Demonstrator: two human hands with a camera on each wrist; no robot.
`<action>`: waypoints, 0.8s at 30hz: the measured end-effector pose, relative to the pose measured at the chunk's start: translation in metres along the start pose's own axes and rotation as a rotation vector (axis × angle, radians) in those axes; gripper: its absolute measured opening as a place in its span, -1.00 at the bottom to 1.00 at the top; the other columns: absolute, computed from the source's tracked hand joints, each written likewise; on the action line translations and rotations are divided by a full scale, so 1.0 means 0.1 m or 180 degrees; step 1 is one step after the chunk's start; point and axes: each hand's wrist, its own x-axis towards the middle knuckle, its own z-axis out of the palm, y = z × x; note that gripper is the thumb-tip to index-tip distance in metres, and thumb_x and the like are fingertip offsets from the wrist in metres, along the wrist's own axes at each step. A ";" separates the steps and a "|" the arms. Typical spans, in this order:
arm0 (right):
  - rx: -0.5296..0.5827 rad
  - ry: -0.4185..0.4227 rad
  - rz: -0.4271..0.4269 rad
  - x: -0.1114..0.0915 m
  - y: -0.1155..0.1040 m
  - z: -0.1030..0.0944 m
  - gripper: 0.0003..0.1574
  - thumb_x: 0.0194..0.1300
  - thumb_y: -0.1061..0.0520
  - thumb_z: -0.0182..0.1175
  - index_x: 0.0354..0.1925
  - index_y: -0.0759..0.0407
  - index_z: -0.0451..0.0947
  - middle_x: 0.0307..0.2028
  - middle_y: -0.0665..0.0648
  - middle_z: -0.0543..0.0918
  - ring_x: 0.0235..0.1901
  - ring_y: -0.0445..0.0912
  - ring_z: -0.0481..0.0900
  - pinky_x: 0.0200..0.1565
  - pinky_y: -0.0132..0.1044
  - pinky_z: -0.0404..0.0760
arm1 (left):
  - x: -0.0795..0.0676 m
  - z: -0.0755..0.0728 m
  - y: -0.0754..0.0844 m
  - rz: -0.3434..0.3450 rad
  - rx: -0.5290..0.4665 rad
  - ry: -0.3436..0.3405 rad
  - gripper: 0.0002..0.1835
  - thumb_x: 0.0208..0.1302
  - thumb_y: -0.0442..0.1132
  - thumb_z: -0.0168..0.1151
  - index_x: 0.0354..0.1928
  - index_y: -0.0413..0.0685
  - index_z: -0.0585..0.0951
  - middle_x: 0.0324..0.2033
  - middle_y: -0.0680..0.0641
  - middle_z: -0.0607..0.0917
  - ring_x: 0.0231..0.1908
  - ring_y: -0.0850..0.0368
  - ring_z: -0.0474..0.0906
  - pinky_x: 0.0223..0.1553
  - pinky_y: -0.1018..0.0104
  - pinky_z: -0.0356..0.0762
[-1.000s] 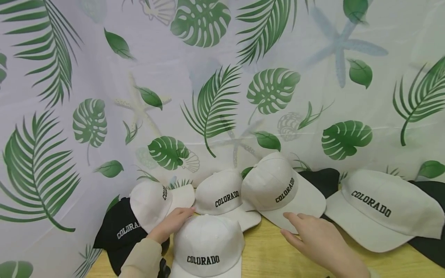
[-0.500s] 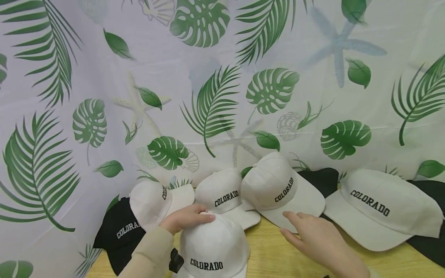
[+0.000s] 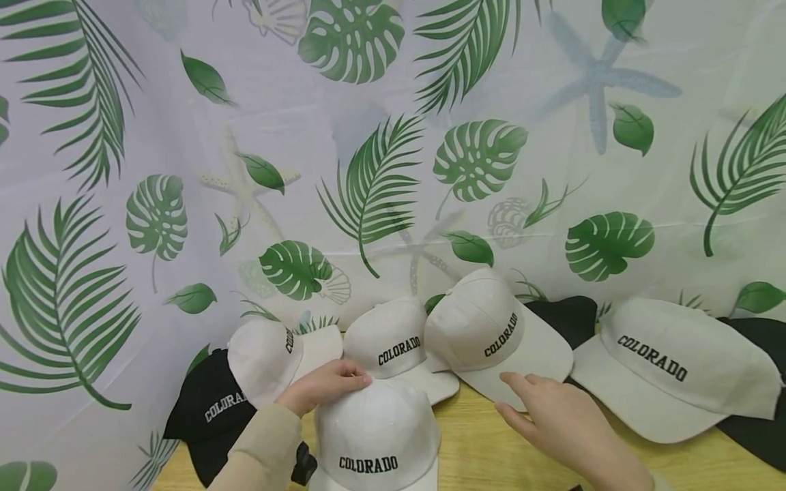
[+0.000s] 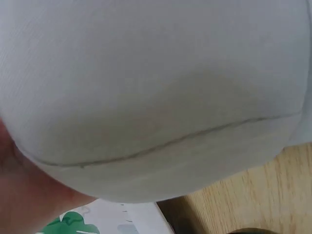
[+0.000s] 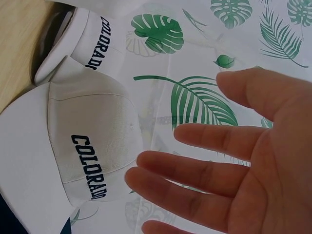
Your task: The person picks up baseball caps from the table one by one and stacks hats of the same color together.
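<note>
In the head view, a white cap (image 3: 376,429) with black COLORADO lettering stands at the front, its lower brim cut off by the frame edge. My left hand (image 3: 328,383) grips it near the top at the back left; some fingers are hidden. The same white cap (image 4: 156,87) fills most of the left wrist view. My right hand (image 3: 555,412) is held over the table with fingers extended and holds nothing. It is nearest to a tilted white cap (image 3: 475,327). The right wrist view shows this hand (image 5: 234,165) palm and fingers spread apart.
More white caps line the back: one at left (image 3: 264,361), one in the middle (image 3: 387,341), one at right (image 3: 681,368). A black cap (image 3: 211,409) is at far left, with black caps partly hidden at right. Leaf-printed cloth (image 3: 393,170) hangs behind the wooden table (image 3: 479,453).
My left hand has shifted right onto the top of the front white cap, and that cap has moved slightly right. My right hand has stayed almost still.
</note>
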 end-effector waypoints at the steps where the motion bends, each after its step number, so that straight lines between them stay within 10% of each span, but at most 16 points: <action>1: 0.0002 -0.0003 0.0002 0.00 0.00 0.00 -0.56 0.13 -0.09 0.14 -0.09 0.14 0.49 -0.27 0.11 0.60 -0.30 -0.01 0.57 -0.33 -0.09 0.49 | 0.00 0.00 0.00 0.0009 0.0001 0.0008 -0.76 0.21 -0.11 0.10 -0.35 -0.19 0.55 -0.40 0.04 0.51 -0.31 0.18 0.38 -0.26 0.25 0.35; 12: 0.0039 -0.0084 0.0054 0.00 0.00 -0.01 -0.54 0.14 -0.10 0.13 -0.08 0.14 0.49 -0.24 0.13 0.60 -0.26 0.01 0.56 -0.29 -0.06 0.49 | 0.08 0.00 0.09 0.0042 0.0093 0.0185 -0.78 0.21 -0.16 0.10 -0.34 -0.21 0.54 -0.42 0.04 0.50 -0.33 0.18 0.37 -0.25 0.27 0.34; 24: -0.0012 -0.0169 0.0082 -0.02 0.03 0.00 -0.56 0.14 -0.10 0.14 -0.09 0.12 0.49 -0.27 0.09 0.60 -0.31 -0.02 0.57 -0.34 -0.10 0.50 | 0.28 0.03 0.65 0.0225 0.0293 0.0162 -0.79 0.23 -0.16 0.08 -0.30 -0.18 0.53 -0.37 -0.05 0.55 -0.32 0.15 0.41 -0.20 0.25 0.35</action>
